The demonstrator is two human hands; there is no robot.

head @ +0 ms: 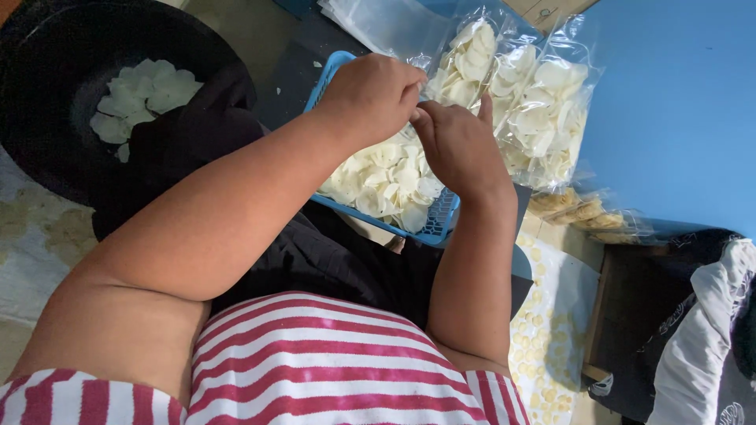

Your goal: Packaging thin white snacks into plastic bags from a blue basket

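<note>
Blue basket [435,227], hands [417,118] pinching bag [465,59]

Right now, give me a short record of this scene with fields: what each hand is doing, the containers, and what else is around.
left hand: left hand pinches the top of a clear plastic bag of white crackers
right hand: right hand grips the same bag's edge
basket: blue plastic basket on the lap, holding loose white crackers
filled bags: more cracker bags lying beside it
black basin: black basin, upper left, with some crackers inside
surface: blue surface at right
</note>
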